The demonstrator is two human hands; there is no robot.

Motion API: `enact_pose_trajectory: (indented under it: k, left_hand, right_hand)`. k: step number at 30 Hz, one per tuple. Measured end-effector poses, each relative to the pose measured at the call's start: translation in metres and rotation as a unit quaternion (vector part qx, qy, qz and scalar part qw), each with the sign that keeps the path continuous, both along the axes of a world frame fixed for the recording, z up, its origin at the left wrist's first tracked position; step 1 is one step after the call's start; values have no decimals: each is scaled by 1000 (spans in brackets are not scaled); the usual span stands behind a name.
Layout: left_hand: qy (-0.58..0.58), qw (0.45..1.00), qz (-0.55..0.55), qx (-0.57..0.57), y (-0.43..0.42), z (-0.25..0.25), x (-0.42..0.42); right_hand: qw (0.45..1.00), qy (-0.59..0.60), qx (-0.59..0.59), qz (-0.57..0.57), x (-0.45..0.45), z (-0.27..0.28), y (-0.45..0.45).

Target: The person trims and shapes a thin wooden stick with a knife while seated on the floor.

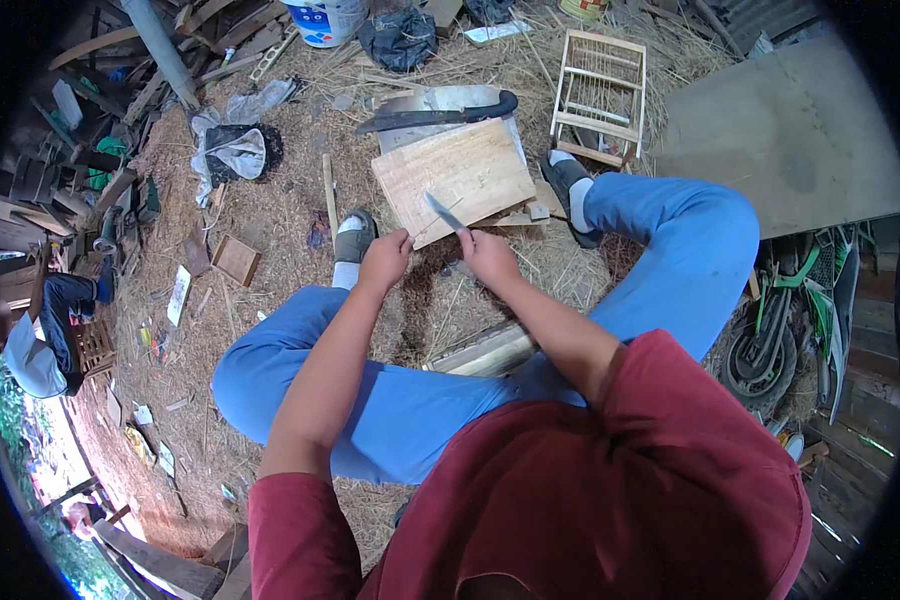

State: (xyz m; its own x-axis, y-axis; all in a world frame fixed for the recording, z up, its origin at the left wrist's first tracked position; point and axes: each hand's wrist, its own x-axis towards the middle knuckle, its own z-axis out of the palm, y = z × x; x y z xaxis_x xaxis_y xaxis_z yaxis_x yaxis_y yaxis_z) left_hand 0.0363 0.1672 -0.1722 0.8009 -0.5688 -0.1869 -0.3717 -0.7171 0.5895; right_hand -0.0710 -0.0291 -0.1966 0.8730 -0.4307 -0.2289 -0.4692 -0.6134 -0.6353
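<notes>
My right hand (488,256) is closed around the handle of a knife (443,212), its blade angled up and left over a pale wooden board (455,175). Beside the board's near left corner, my left hand (386,260) is closed in a pinch. A thin pale sliver of wood seems to run from its fingertips over the board, too fine to make out fully. Under the board's far edge lies a grey sheet (450,100), and on it rests a large dark blade with a curved handle (440,117).
A small slatted wooden frame (600,95) stands by my right foot. Straw and shavings cover the ground. A plywood sheet (785,130) and a green motorbike (790,310) are at right. Another person (45,340) sits at far left. A white bucket (325,22) stands ahead.
</notes>
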Motion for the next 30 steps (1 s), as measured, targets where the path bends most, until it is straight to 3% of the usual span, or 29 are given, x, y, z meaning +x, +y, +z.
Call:
enact_pose_trajectory:
  k: [3,6,10,12,13,17,20,25,30]
  left_hand:
    - [10,1000,-1,-10,0,-6,-2]
    - [12,1000,11,1,-2,-3,-3]
    - [7,1000,1,-2,0,0,-1]
    - [3,1000,-3,-3,-1,-3,-3]
    - [-3,1000,-6,-5,-2,-4,-3]
    - [15,1000,16,15,-4,1,-3]
    - [21,1000,11,16,-2,1,1]
    - [3,1000,-1,-6,-1,-3,-3]
    - [14,1000,-1,21,-4,-4,2]
  right_hand:
    - [992,-38,42,-113,0,-3,5]
    - [996,-31,58,-58,-7,-8,33]
    - [999,28,44,5,4,-4,-1]
    - [990,-32,62,-123,9,-6,-4]
    - [988,-36,65,-132,4,-6,5]
    - [999,-25,45,-7,-10,-1,41]
    - [999,-9,35,21,-5,13,22]
    - [993,-46,54,-98,6,-16,7]
    - [997,-46,64,-20,-10,-1,46]
